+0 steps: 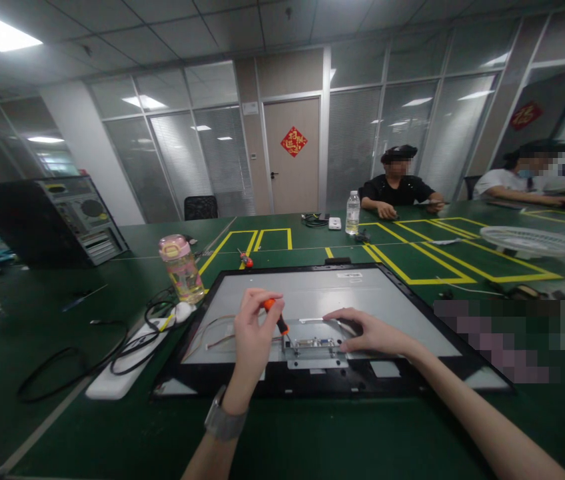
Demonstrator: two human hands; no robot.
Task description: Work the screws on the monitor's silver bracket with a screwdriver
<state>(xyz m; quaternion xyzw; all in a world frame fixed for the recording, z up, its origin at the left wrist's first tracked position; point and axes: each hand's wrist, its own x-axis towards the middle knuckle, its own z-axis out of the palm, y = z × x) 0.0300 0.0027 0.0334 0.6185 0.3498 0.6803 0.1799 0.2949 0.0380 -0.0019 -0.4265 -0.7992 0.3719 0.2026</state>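
At the near edge of the flat, black-framed grey display panel (pixel 397 307) sits a silvery metal bracket with a row of ports (pixel 312 345). The left hand (pixel 255 323), a grey band on its wrist, clasps an orange-and-black screwdriver (pixel 283 326) between thumb and fingers, its shaft slanting down to the bracket's left end. The right hand (pixel 367 331) spans the bracket's right part, thumb by its end, fingertips beyond its far side; whether they grip it, I cannot tell. Left of the panel lie a long white plastic power strip (pixel 122 380) and a clear drinking bottle with a pink lid (pixel 182 273). Beyond the panel stands a clear plastic water bottle (pixel 353 213); farther right sits a person in black (pixel 396 190).
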